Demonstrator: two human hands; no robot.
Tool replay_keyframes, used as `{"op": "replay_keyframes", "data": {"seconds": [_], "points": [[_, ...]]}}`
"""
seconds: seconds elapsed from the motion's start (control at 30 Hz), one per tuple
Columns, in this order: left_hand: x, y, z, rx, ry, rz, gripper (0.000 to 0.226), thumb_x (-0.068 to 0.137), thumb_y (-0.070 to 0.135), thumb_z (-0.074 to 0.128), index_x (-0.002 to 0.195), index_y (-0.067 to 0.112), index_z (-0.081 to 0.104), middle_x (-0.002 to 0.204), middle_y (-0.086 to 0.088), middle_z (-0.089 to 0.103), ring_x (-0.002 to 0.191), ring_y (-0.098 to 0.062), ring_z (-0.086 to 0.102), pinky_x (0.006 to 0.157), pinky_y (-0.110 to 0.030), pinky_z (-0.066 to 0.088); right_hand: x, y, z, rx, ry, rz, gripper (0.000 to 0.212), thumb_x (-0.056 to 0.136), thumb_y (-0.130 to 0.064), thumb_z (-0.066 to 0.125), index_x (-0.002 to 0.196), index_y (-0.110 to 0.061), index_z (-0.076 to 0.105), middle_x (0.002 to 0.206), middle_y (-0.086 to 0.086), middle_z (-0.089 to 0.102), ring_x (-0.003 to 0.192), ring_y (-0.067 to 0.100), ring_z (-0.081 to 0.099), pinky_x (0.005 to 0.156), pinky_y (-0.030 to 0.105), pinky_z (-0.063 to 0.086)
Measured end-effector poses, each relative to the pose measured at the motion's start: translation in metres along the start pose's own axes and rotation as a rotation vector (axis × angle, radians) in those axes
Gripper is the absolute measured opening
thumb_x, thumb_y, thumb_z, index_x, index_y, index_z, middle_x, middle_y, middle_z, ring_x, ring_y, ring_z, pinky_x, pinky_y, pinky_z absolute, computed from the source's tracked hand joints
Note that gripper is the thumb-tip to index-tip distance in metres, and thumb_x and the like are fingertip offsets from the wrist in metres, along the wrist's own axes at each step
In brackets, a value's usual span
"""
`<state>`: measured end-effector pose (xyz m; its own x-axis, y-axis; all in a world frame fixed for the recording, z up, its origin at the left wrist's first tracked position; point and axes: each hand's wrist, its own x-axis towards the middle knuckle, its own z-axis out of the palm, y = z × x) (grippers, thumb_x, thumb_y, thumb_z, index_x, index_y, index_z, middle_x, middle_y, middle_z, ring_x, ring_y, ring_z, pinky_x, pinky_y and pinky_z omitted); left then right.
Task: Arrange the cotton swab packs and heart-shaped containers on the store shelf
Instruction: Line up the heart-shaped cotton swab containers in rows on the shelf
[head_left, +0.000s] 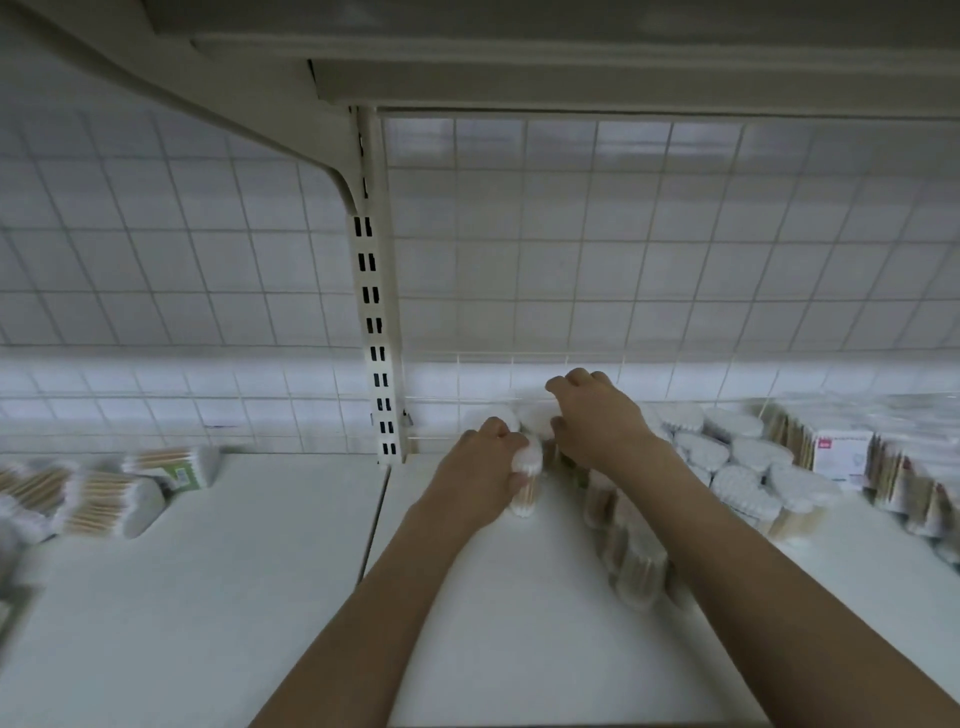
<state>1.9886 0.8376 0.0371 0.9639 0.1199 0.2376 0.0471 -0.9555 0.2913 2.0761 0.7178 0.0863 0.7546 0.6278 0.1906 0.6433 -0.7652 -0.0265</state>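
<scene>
Stood at a white store shelf (208, 597) backed by a pale wire grid panel (623, 234), with a slotted cream upright post (376, 338) at the seam between two shelf boards.

Left hand (485, 467): curled round a small clear upright container of wooden-stick cotton swabs (525, 486), white tips uppermost, base on the shelf just right of the seam.

Right hand (597, 415): reached further back, fingers bent down over more upright clear swab containers (535, 418) close to the grid; too blurred and hidden to tell whether gripping or only touching them.

Beneath and beside the right forearm: a row of similar clear tubs of wooden swabs (636, 564), running toward the shelf front, blurred.

Right of the hands: a tight cluster of clear heart-shaped containers (737, 467), each packed with swabs standing on end, white cotton tips filling the tops, wooden sticks showing through the walls.

Further right: flat packs of wooden-stick swabs (904, 483) stood side by side, with a small white box bearing a red mark (841, 457) among them.

On the left board, well apart: several clear cotton swab packs lying on their sides (104, 499), one with a green label (179, 473).
</scene>
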Motion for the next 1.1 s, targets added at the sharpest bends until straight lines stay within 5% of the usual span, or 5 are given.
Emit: {"op": "replay_keyframes", "data": {"seconds": [0.5, 1.1], "points": [[-0.024, -0.022, -0.037, 0.023, 0.012, -0.067, 0.046, 0.089, 0.027, 0.058, 0.132, 0.016, 0.046, 0.13, -0.004, 0.047, 0.116, -0.023, 0.051, 0.096, -0.038, 0.043, -0.016, -0.033, 0.0, 0.11, 0.042, -0.036, 0.047, 0.094, -0.016, 0.047, 0.139, -0.012, 0.034, 0.136, 0.007, 0.042, 0.126, 0.025, 0.036, 0.094, 0.035, 0.042], [-0.237, -0.186, -0.127, 0.264, 0.196, -0.762, 0.058, 0.084, 0.044, 0.061, 0.135, 0.023, 0.043, 0.14, -0.003, 0.04, 0.126, -0.027, 0.036, 0.101, -0.036, 0.037, -0.019, -0.288, 0.055, 0.302, -0.09, -0.599, 0.051, 0.094, -0.03, 0.048, 0.14, -0.011, 0.037, 0.14, 0.007, 0.041, 0.129, 0.024, 0.035, 0.104, 0.038, 0.036]]}}
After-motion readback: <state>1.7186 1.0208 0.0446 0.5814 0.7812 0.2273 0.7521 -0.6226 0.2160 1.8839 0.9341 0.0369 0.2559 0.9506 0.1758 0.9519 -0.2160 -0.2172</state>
